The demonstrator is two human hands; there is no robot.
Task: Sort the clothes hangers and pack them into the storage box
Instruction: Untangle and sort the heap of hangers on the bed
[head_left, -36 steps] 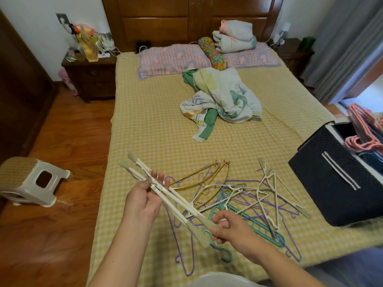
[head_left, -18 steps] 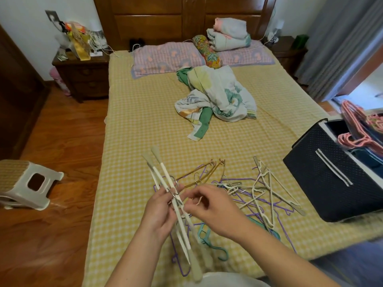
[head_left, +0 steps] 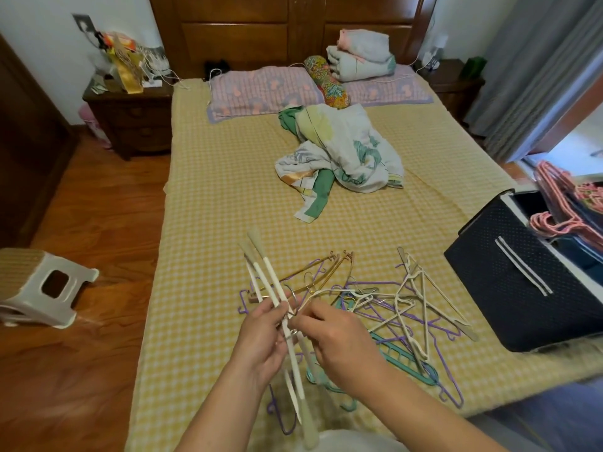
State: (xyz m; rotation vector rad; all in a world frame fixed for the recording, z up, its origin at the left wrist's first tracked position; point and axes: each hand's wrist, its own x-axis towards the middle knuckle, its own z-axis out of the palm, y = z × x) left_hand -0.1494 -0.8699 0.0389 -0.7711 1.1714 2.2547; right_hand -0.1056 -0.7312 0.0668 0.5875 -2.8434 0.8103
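Yellow checked bedding (head_left: 228, 197) fills my view, laid over a bed with a dark wooden headboard (head_left: 287, 31) at 12 o'clock; 2 lilac pillows (head_left: 261, 89) lie under it, a stack of folded blankets (head_left: 359, 55) rests on the right one, and a crumpled floral quilt (head_left: 346, 151) sits mid-bed. At 9 o'clock a grey plastic stool (head_left: 42, 288) lies tipped on the wooden floor (head_left: 85, 230); a cluttered nightstand (head_left: 130, 115) stands at 10 o'clock.

My left hand (head_left: 261, 340) grips a bundle of white hangers (head_left: 270, 288) about midway along, fingers curled round it; the bundle runs from 12 o'clock down toward 6 o'clock, held above the bedding. My right hand (head_left: 339, 340) is just beside it, its fingertips pinching at the metal hooks (head_left: 293, 301) of that bundle; exactly which wire they hold I cannot tell.

At 3 o'clock from the hands a tangled pile of hangers (head_left: 391, 308) lies on the bedding: gold, purple, white and teal ones overlapping. The dark storage box (head_left: 522, 288) sits at the bed's right edge at 3 o'clock, open-topped, with pink hangers (head_left: 554, 220) resting in it.
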